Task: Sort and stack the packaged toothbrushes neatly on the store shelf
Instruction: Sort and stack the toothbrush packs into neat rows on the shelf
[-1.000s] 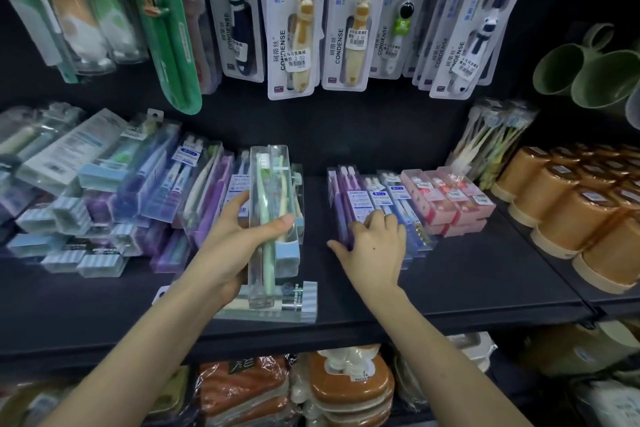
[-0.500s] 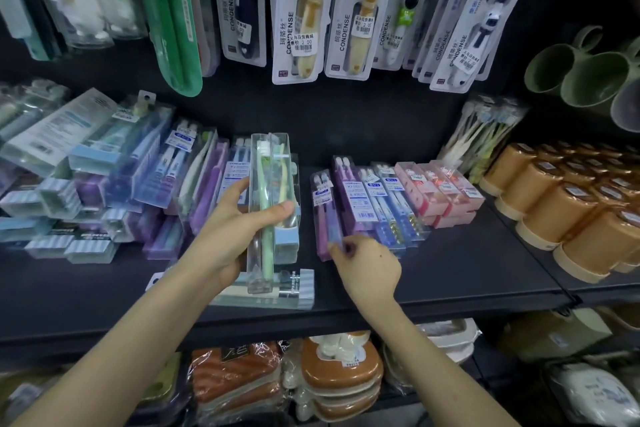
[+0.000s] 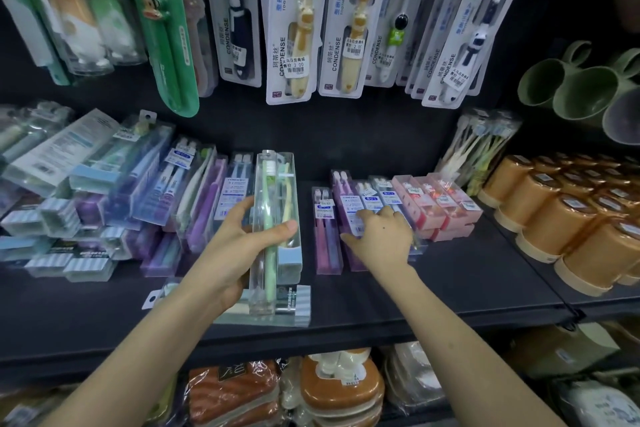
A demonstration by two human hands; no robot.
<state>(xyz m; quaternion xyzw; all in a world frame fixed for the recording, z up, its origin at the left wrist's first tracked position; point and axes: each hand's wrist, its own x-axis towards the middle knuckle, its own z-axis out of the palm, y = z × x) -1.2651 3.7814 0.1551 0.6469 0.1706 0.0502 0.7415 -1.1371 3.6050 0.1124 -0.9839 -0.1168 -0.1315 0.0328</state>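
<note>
The left hand [image 3: 239, 246] grips a clear case [image 3: 277, 204] with a green brush inside, thumb across its front and fingers curled behind it. The case is held lengthwise and tilted. Its lower end is over a flat pack [image 3: 298, 302] that lies crosswise at the front edge of the shelf [image 3: 467, 281]. Just left of the case, a loose pile [image 3: 104, 204] of blue and purple packs leans at mixed angles, reaching to the shelf's left end.

The right hand [image 3: 381, 236] lies palm down on a row of packs [image 3: 367, 198] in the middle of the shelf. Its fingers are bent over their tops and its thumb is stretched left along the near end; whether it pinches one or only presses down I cannot tell. One purple pack [image 3: 325, 236] lies flat by itself between the case and that row, just beside the thumb. Pink boxes [image 3: 440, 201] sit stacked just beside the row's right side, and behind them a bundle [image 3: 478, 149] of brushes leans at the back. Orange cups [image 3: 554, 218] fill the right end. Carded brushes [image 3: 294, 21] hang above, with green mugs [image 3: 571, 87] to their right
</note>
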